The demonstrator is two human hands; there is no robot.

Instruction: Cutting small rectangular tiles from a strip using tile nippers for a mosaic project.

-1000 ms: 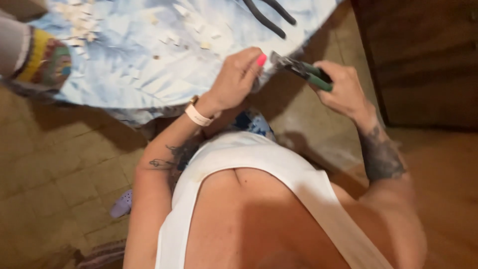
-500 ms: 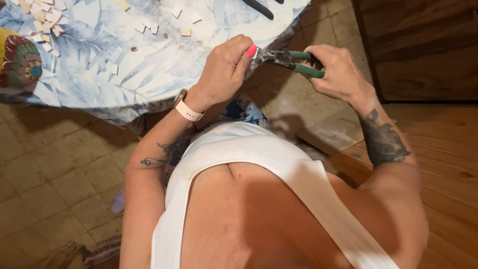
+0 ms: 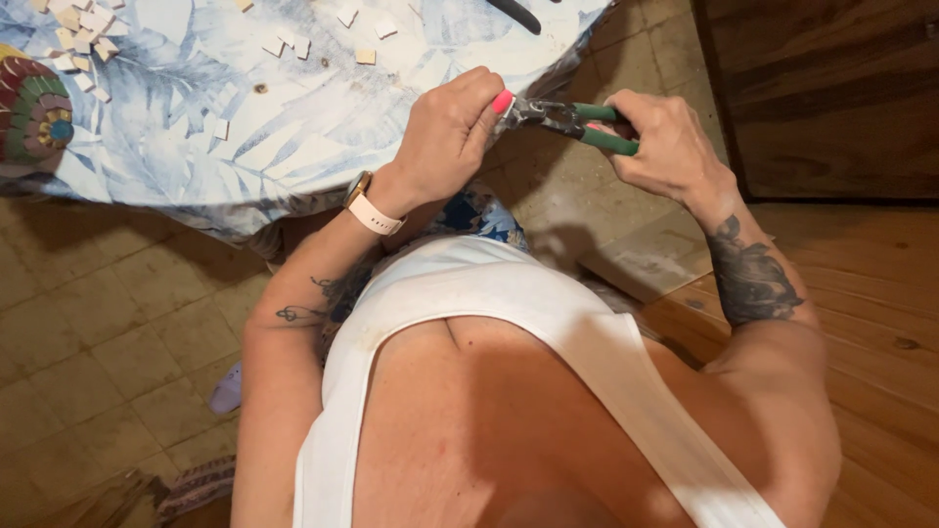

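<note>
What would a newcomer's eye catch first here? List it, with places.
At top centre, the right hand grips green-handled nippers whose metal head meets the fingertips of the left hand. Behind them, a table under a blue leaf-print cloth carries scattered pale tile pieces, with a colourful mosaic piece at its left edge.

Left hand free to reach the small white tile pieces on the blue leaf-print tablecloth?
Probably not yet: the left hand is pinched at the green-handled nippers' head. The tile pieces lie unobstructed nearby.
</note>
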